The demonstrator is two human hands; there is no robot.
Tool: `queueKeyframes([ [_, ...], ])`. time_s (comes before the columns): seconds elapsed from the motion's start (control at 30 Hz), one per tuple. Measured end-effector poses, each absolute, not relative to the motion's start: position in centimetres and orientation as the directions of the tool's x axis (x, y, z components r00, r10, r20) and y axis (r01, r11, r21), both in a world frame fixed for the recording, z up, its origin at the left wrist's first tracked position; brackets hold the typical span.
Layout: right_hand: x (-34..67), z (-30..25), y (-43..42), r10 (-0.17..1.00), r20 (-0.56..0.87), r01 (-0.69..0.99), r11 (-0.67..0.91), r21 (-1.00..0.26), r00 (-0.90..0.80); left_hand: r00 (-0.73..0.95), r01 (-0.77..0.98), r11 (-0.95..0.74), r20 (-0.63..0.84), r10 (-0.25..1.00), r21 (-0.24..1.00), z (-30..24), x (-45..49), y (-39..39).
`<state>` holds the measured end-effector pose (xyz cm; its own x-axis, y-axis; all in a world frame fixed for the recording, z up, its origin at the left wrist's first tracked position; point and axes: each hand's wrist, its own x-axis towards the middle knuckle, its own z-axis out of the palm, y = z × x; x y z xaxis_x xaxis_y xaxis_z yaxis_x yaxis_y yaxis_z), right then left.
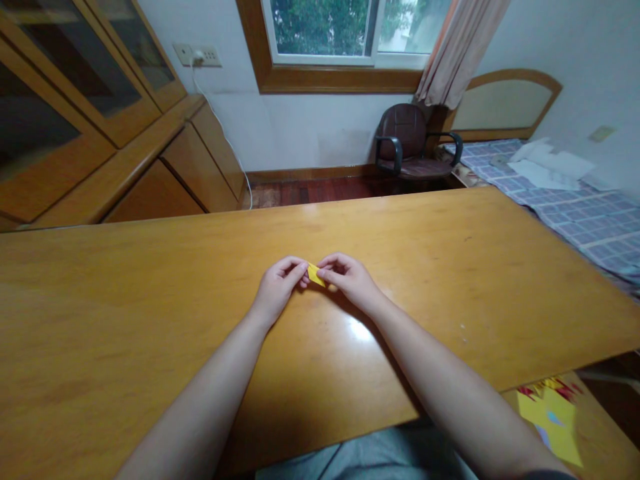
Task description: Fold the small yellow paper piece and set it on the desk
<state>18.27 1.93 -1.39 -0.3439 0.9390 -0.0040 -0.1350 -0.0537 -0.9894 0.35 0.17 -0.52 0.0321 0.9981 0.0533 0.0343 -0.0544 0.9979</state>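
A small folded piece of yellow paper is held just above the wooden table, between my two hands. My left hand pinches its left end between thumb and fingers. At the right end, the thumb and fingertips of my right hand are closed on the same paper. My fingers cover both ends, so only the middle of the folded shape shows.
Yellow paper sheets and red-and-yellow pieces lie on a lower surface at the bottom right. Beyond the table stand a brown armchair, a bed with white papers, and a wooden cabinet on the left.
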Motion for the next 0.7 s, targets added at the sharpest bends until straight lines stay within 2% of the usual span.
queueKeyframes([
  [0.2,18.34,-1.28,2.03,0.944,-0.019,-0.132,-0.065,-0.989,-0.328,0.063,-0.004,-0.052,0.053,0.997,0.999,-0.82,0.29,0.2],
  [0.47,18.4,-1.44,2.13,0.959,0.072,-0.08,0.052,-0.995,-0.275,0.089,-0.015,0.05,-0.048,0.995,0.999,-0.42,0.58,-0.07],
  [0.57,18.43,-1.05,1.89,0.956,0.189,0.067,0.209,-0.976,-0.226,0.06,-0.03,0.055,-0.053,0.997,0.998,-0.64,0.56,0.03],
  [0.7,18.38,-0.56,1.52,0.892,0.389,0.252,0.44,-0.862,-0.23,0.039,-0.054,0.057,-0.055,0.998,0.997,-0.89,0.52,0.1],
])
